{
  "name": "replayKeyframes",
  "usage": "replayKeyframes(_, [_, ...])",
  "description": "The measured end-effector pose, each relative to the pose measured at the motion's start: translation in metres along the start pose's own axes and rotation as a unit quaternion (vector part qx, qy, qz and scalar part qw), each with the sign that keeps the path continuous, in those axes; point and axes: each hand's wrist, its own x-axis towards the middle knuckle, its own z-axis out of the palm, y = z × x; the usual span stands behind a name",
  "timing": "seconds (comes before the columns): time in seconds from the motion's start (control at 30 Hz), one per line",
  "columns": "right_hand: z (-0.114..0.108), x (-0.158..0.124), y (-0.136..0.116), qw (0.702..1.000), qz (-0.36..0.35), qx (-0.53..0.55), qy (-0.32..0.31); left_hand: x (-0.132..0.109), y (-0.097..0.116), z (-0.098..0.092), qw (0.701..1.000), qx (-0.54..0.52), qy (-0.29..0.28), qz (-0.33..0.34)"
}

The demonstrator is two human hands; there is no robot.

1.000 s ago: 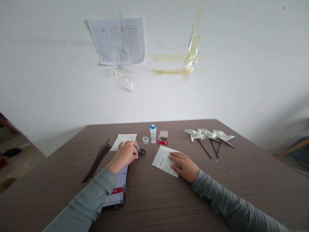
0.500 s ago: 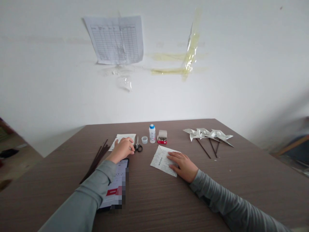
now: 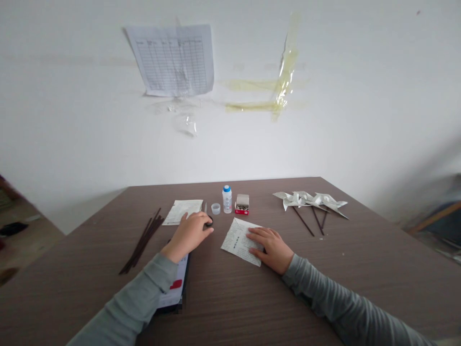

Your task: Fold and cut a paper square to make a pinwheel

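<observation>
My right hand [image 3: 272,247] lies flat, fingers stretched out, on a folded piece of printed paper [image 3: 239,239] in the middle of the table. The paper's right part is hidden under the fingers. My left hand [image 3: 190,233] hovers at the scissors [image 3: 210,222], thumb and fingers apart, and covers most of them. Only part of a black handle and a blade tip show. Just behind this hand is a flat stack of printed paper sheets [image 3: 182,211]. A phone [image 3: 169,299] lies partly beneath my left wrist and forearm.
Behind the folded paper stand a small clear cup [image 3: 215,208], a blue-capped white bottle [image 3: 227,201] and an open red box of small metal pieces [image 3: 242,206]. Dark thin sticks [image 3: 144,242] lie left. Paper pinwheels [image 3: 302,199] on sticks lie right. A wall [image 3: 252,154] rises behind the table.
My left hand has moved right and nearer to me, from beside the sheets to over the scissors. The folded paper has slid slightly left under my right hand.
</observation>
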Motion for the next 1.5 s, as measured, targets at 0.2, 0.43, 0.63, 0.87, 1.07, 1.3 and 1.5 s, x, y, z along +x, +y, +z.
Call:
replayKeyframes(0.2, [0.004,-0.003,-0.015,0.999,-0.03,-0.007,0.033,-0.049,0.034,0.048,0.994,-0.034,0.011,0.1])
replayKeyframes(0.43, [-0.004,-0.004,-0.025,1.0,-0.017,0.005,-0.002,-0.065,0.055,0.095,0.997,-0.02,0.031,0.07])
replayKeyframes(0.63, [-0.009,0.0,-0.02,1.0,-0.003,-0.01,-0.012,-0.065,0.057,0.098,0.998,0.022,0.021,0.061])
replayKeyframes(0.87, [-0.014,-0.001,-0.008,0.999,-0.034,-0.012,0.021,-0.065,0.053,0.086,0.996,0.008,0.058,0.061])
replayKeyframes(1.07, [-0.014,-0.002,-0.005,0.998,-0.045,-0.024,0.024,-0.062,0.056,0.072,0.999,-0.021,0.019,0.029])
replayKeyframes(1.3, [-0.011,-0.004,-0.006,0.999,-0.05,-0.002,0.008,-0.064,0.051,0.08,0.999,-0.015,0.013,0.044])
replayKeyframes(1.5, [-0.01,-0.007,-0.006,0.998,-0.051,-0.006,0.026,-0.066,0.048,0.08,0.999,-0.013,0.002,0.043])
